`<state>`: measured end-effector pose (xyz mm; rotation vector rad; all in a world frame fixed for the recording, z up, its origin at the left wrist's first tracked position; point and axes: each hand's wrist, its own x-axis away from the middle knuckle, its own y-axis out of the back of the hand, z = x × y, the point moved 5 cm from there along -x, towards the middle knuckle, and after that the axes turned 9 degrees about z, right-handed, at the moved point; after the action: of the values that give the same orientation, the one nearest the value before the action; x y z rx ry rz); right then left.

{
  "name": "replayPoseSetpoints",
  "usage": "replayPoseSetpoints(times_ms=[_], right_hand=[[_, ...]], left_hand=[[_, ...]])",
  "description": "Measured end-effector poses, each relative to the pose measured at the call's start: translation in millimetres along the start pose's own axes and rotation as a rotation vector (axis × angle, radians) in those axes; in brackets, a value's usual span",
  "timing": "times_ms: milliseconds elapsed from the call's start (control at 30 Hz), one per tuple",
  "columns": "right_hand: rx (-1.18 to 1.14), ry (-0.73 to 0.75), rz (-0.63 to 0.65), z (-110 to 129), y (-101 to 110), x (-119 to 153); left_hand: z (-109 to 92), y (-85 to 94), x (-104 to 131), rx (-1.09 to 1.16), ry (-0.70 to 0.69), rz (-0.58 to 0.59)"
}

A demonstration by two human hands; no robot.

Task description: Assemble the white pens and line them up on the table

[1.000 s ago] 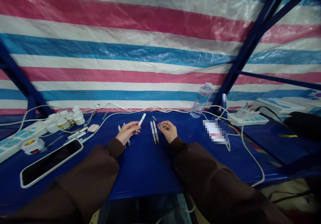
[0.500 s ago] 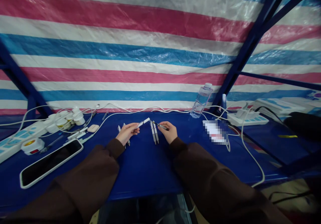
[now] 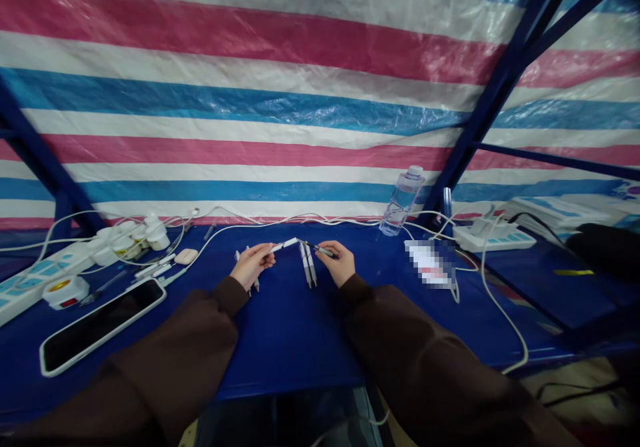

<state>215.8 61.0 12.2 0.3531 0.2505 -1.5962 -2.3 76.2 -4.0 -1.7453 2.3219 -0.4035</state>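
Between its thumb and fingers, my left hand (image 3: 253,265) pinches a white pen barrel (image 3: 286,244) that slants up to the right. My right hand (image 3: 340,261) is closed on the grey front part of a pen (image 3: 327,252), from which a thin dark refill (image 3: 307,243) points left. The refill's tip is at the open end of the barrel; whether it is inside cannot be made out. Two white-and-grey pens (image 3: 308,268) lie side by side on the table below. More pens (image 3: 257,285) lie partly hidden under my left hand.
On the blue table (image 3: 295,347) a phone (image 3: 103,327) lies at the left, beside a power strip (image 3: 47,277) with several plugs. A clear bottle (image 3: 401,201) stands at the back right near another power strip (image 3: 495,237). White cables (image 3: 280,221) run along the back.
The white barrel has tipped slightly lower and shifted a little left with my left hand. My right hand has moved very slightly, still holding the pen part.
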Motion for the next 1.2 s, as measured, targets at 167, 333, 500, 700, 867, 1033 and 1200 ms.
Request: replayPoseSetpoints(times_ms=[167,333,500,700,867,1033,1200], right_hand=[[0.084,0.027,0.025,3,-2,2],[0.262,0.069,0.035,11,-4,5],[0.287,0.080,0.094,14,-9,7],[0.238,0.103,0.129,11,-11,6],[0.210,0.133,0.147,10,-12,6],[0.217,0.159,0.192,11,-14,7],[0.222,0.175,0.208,11,-14,7]], left_hand=[[0,0.6,-1,0.001,0.006,-0.003],[-1,-1.3,1,-0.017,0.013,-0.014],[-1,-1.7,2,-0.052,0.013,-0.015],[1,0.2,1,-0.051,0.043,-0.002],[1,0.5,0,-0.025,0.039,-0.001],[-1,-2.2,1,-0.005,0.040,-0.019],[-3,-3.0,2,-0.005,0.044,-0.023]])
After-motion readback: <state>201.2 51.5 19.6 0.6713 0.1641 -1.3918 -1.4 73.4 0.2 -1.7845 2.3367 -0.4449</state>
